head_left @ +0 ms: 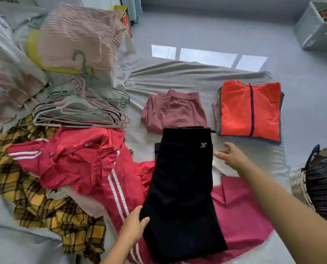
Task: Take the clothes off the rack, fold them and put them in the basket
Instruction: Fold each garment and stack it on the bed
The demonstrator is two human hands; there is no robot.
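Note:
Black trousers (181,187) with a small white logo lie lengthwise on the bed in front of me. My left hand (135,223) grips their left edge near the lower end. My right hand (231,155) hovers with fingers spread just right of the trousers' upper part, holding nothing. A folded orange jacket (250,109) tops a stack at the right. A folded dusty-pink garment (174,111) lies beyond the trousers. The woven basket (322,185) stands at the right edge.
A red striped jacket (78,164) and a yellow plaid garment (34,197) lie heaped on the left. A magenta cloth (239,212) lies under the trousers. Several hangers (78,109) are piled behind. A pink ribbed garment (76,35) lies at the back left, a grey bin (315,29) on the floor.

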